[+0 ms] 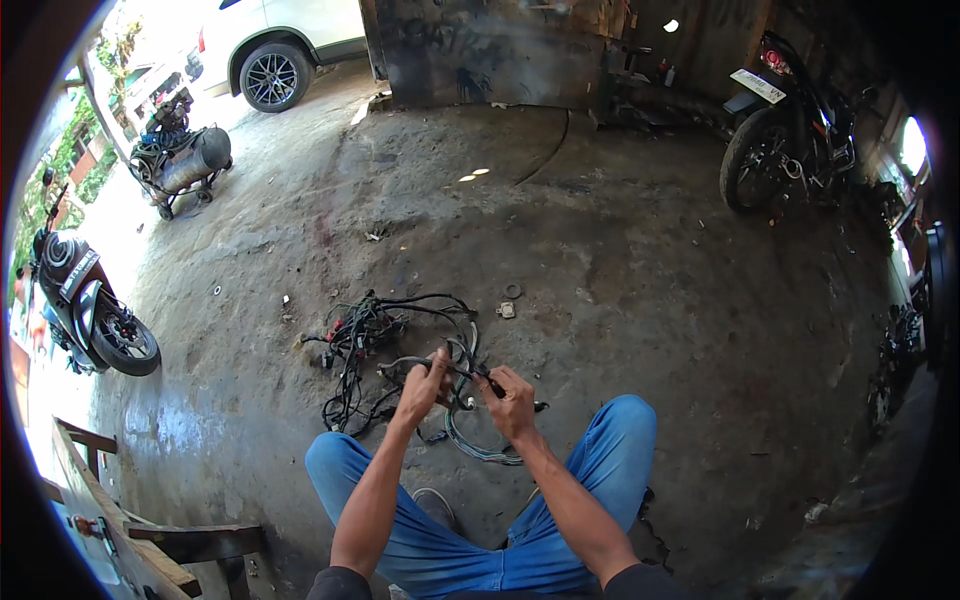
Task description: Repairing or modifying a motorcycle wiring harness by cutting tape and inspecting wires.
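Note:
A tangled wiring harness (352,338) of black cables, with bits of red and several connectors, is spread on the floor ahead of my knees. Part of it rises into my hands. My left hand (427,388) is closed round a stretch of the harness, thumb pointing up. Just to its right, my right hand (510,403) grips a dark section of the same bundle, fingers curled over it. Between the hands runs a short length of cable. Pale grey-green wires (470,447) loop down below them toward my right shin. My palms hide the exact grip points.
A small pale square part (506,311) and a dark ring (513,291) lie beyond my right hand. Motorcycles stand at left (95,310) and far right (790,140). An air compressor (185,160) is at far left, a white car (290,40) behind. A wooden bench (190,540) is at lower left.

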Available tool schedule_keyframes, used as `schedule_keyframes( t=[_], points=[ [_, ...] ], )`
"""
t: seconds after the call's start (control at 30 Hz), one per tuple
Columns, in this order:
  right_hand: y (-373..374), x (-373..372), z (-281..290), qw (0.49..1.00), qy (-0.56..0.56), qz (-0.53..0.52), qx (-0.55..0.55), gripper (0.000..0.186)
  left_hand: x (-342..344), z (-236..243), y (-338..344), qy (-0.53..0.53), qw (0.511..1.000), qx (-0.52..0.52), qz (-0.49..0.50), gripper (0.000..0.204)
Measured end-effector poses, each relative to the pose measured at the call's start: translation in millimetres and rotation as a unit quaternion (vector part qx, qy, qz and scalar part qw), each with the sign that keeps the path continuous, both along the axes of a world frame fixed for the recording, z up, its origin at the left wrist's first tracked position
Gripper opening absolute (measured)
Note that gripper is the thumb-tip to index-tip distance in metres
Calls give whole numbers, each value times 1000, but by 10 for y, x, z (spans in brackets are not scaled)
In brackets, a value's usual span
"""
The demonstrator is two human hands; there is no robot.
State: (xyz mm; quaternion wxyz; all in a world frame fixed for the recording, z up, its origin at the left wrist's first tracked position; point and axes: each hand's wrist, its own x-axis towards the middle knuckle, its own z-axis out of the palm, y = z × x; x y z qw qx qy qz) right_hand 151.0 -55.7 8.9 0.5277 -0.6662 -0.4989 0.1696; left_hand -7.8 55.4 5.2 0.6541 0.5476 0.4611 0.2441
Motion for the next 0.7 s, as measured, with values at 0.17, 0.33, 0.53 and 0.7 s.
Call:
schedule_keyframes(
  t=[0.17, 0.33, 0.53, 0.7],
  points=[
    [19, -93, -136, 994, 110, -4, 3, 20, 184, 41, -221, -95, 989, -70, -90, 51],
    [153, 82, -447, 928, 347, -10, -137, 27, 189, 61, -175, -116, 981, 74, -134, 45],
    [137, 295, -316, 710, 600, 155, -336, 20, 143, 115, -152, -90, 978, 95, -161, 46],
    [123, 382, -551, 681, 652, 145, -301, 16, 221, 41, -211, -89, 985, 92, -112, 39]
  ],
)
